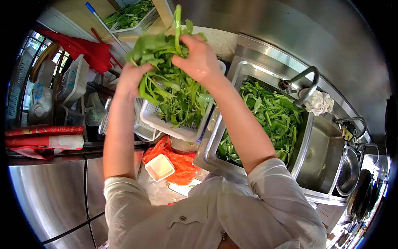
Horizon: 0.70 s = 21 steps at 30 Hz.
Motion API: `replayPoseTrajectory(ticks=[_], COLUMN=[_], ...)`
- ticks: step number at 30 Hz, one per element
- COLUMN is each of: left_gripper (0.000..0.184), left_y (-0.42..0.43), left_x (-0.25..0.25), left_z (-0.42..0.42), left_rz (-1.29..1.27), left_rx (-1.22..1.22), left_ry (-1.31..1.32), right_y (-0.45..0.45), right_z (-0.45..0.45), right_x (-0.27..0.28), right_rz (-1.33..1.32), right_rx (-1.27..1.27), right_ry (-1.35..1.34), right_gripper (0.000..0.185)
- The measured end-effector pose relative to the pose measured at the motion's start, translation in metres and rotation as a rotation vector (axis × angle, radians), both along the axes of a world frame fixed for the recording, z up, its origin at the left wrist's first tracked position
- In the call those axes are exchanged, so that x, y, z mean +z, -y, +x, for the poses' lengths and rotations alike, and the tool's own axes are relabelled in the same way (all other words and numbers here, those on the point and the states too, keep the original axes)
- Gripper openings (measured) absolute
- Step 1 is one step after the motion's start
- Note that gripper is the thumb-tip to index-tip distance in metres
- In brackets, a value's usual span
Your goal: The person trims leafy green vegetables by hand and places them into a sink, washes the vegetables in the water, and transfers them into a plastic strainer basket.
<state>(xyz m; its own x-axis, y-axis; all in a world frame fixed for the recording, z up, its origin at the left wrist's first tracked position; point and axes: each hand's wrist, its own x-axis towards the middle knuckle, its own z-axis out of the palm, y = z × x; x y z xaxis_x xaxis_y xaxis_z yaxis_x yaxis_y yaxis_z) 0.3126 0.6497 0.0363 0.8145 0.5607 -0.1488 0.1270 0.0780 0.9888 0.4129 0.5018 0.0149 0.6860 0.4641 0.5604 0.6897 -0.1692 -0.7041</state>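
Both of my hands grip one big bunch of leafy greens (pixel 159 54) above a white plastic basket (pixel 178 132). My left hand (pixel 134 76) is closed on its left side, the thumb pressed over the leaves. On the upper right, my right hand (pixel 198 58) is wrapped round the stems, with one thick stalk sticking up past the fingers. More greens (pixel 184 103) hang down or lie in the basket; where the bunch ends and these begin I cannot tell. To the right, a steel sink basin (pixel 212 155) is full of similar greens (pixel 269 116).
A faucet (pixel 313 76) with a crumpled cloth (pixel 320 101) stands behind the sink. A second basin (pixel 317 153) and a metal bowl (pixel 348 172) are at right. Below are a red plastic bag (pixel 182 166) and a small white container (pixel 159 167). Another basket of greens (pixel 143 23) sits upper left.
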Motion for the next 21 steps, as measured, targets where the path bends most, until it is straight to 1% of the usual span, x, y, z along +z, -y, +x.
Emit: replayPoseTrajectory(ticks=[1,2,3,4,5,6,7,8,9,11,12,13,14,15,16,17,18,19,20,21], left_gripper=[0.031,0.035,0.039,0.043,0.046,0.054,0.063,0.067,0.067,0.066,0.058,0.058,0.054,0.05,0.043,0.043,0.042,0.042,0.043,0.045], left_y=[-0.011,-0.016,-0.027,-0.028,-0.041,-0.052,-0.035,-0.036,-0.03,-0.014,-0.002,-0.005,-0.015,-0.018,-0.018,-0.015,-0.013,-0.011,-0.003,0.009], left_x=[-0.02,-0.042,-0.076,-0.096,-0.14,-0.193,-0.202,-0.233,-0.246,-0.267,-0.257,-0.263,-0.27,-0.266,-0.262,-0.264,-0.268,-0.271,-0.277,-0.282], left_z=[-0.001,-0.003,-0.004,-0.007,-0.012,-0.015,-0.018,-0.024,-0.028,-0.035,-0.034,-0.031,-0.027,-0.019,-0.015,-0.011,-0.005,-0.001,0.004,0.01], left_rz=[-0.059,-0.059,-0.093,-0.091,-0.24,-0.316,-0.161,-0.135,-0.143,-0.101,0.098,0.09,0.323,0.561,0.689,0.687,0.766,0.841,0.876,0.907], left_rx=[0.059,0.114,0.145,0.165,0.053,0.092,0.158,0.114,0.103,-0.008,-0.035,-0.043,-0.139,-0.231,-0.191,-0.194,-0.191,-0.182,-0.3,-0.414], left_ry=[-0.007,0.001,-0.011,-0.213,-0.187,-0.266,-0.509,-0.666,-0.67,-0.689,-0.718,-0.721,-0.747,-0.759,-0.742,-0.746,-0.594,-0.446,-0.496,-0.548], right_y=[-0.017,-0.032,-0.046,-0.058,-0.066,-0.07,-0.068,-0.064,-0.058,-0.049,-0.038,-0.022,-0.005,0.011,0.028,0.047,0.066,0.084,0.101,0.116], right_z=[0.006,0.01,0.012,0.014,0.012,0.006,-0.001,-0.012,-0.027,-0.037,-0.044,-0.048,-0.053,-0.055,-0.057,-0.058,-0.055,-0.052,-0.049,-0.047], right_x=[-0.017,-0.038,-0.069,-0.103,-0.139,-0.168,-0.186,-0.183,-0.19,-0.19,-0.184,-0.177,-0.172,-0.168,-0.166,-0.165,-0.165,-0.177,-0.189,-0.186], right_rz=[-0.033,-0.066,-0.094,-0.122,-0.288,-0.456,-0.746,-1.029,-1.039,-1.072,-1.082,-0.935,-0.785,-0.787,-0.79,-0.736,-0.679,-0.576,-0.473,-0.494], right_rx=[0.027,0.051,0.077,0.101,0.126,0.15,0.23,0.229,0.129,0.179,0.176,0.223,0.267,0.23,0.197,0.15,0.104,0.062,0.027,-0.013], right_ry=[-0.046,-0.094,-0.157,-0.218,-0.312,-0.404,-0.45,-0.48,-0.302,-0.336,-0.347,-0.327,-0.307,-0.333,-0.362,-0.369,-0.368,-0.351,-0.335,-0.379], right_gripper=[0.041,0.042,0.046,0.051,0.059,0.067,0.076,0.074,0.064,0.047,0.047,0.041,0.035,0.033,0.031,0.03,0.029,0.027,0.025,0.023])
